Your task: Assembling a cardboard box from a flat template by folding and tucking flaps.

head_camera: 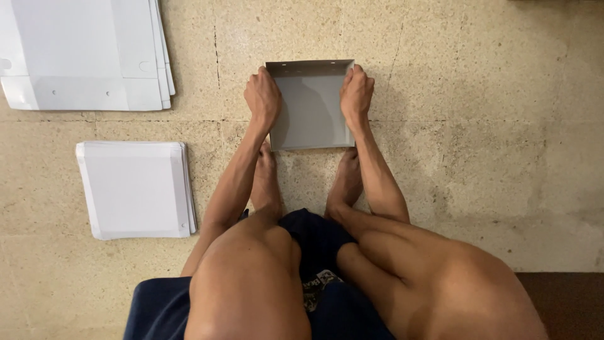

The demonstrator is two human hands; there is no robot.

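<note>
Dark navy shorts (pixel 318 242) w/ small printed patch near hem; arms, legs, feet bare.

From my seat, the grey folded cardboard tray (pixel 310 107) is my landmark. Both its side walls are taken: my left hand (pixel 263 97) presses one, my right hand (pixel 357 94) the other. Its near edge is blocked by my two bare feet (pixel 267 182). Beyond its far wall and off past my right hand I see bare speckled stone floor (pixel 491 126). Well off past my left hand lie two stacks of flat white cardboard sheets (pixel 135 189).
</note>
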